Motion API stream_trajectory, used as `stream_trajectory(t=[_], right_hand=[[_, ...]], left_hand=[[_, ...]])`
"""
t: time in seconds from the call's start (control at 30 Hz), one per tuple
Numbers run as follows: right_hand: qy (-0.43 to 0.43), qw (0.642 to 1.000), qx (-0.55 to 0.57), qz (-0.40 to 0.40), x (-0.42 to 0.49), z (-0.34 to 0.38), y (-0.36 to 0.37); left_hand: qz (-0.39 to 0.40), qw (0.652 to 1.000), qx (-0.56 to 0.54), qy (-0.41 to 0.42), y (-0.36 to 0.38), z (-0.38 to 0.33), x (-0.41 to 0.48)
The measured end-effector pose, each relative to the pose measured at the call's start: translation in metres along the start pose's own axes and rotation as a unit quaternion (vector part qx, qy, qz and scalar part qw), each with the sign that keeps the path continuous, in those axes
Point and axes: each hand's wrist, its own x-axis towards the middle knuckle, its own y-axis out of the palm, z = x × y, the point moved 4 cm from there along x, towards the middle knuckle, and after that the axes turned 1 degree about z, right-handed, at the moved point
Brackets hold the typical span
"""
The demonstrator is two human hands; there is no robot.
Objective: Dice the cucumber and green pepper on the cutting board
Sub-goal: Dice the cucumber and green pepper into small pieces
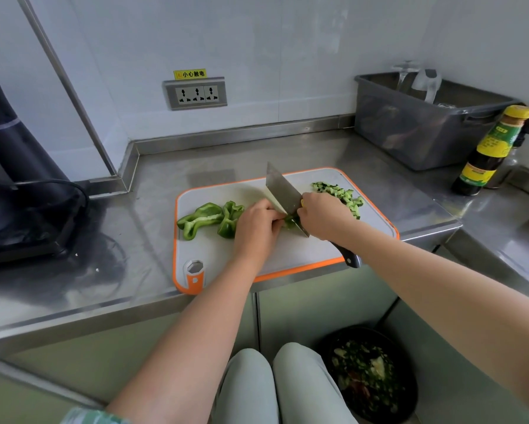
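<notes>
A person dices vegetables at a steel table [128,246], with the job seemingly a little past the halfway mark. The cucumber [339,194] appears finished: a heap of small dark-skinned cubes lies on the cutting board [214,255] just beyond the right grip [324,215], towards the wall. The green pepper [209,218] looks barely begun. Two large, curled, opened-out sections lie on the board just to the left of the left grip [257,228], whole and uncut, while a small pepper piece [290,222] sits between the two grips under the blade.

The right grip is closed round the top of the cleaver [283,194] handle, close against the blade; the dark butt of the handle pokes out behind the wrist, over the board's near edge. The blade slants up and away from this grip, its heel low on the pepper piece and its tip raised towards the wall. The left grip is curled, fingers tucked down onto the small piece and knuckles touching the flat of the blade, pinning it for the cut. Both forearms reach forward from the seated person, the right one crossing in from the far right.

Well beyond the right grip stand a sauce bottle [489,154] and a grey tub [425,133]; a bin of scraps [370,374] sits on the floor below.
</notes>
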Motion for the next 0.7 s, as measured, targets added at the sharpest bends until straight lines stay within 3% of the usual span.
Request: stream_trajectory(t=[0.17,0.43,0.7], right_hand=[[0.006,0.996,0.083,-0.013,-0.001,-0.013,-0.012],[-0.004,0.997,-0.007,0.079,-0.012,-0.007,-0.018],[0.015,0.998,0.056,0.002,-0.010,-0.012,-0.002]], left_hand=[[0.000,1.000,-0.003,-0.018,0.000,0.002,0.002],[0.008,1.000,-0.009,-0.028,-0.002,0.003,0.002],[0.005,1.000,-0.009,-0.026,-0.001,0.002,0.002]])
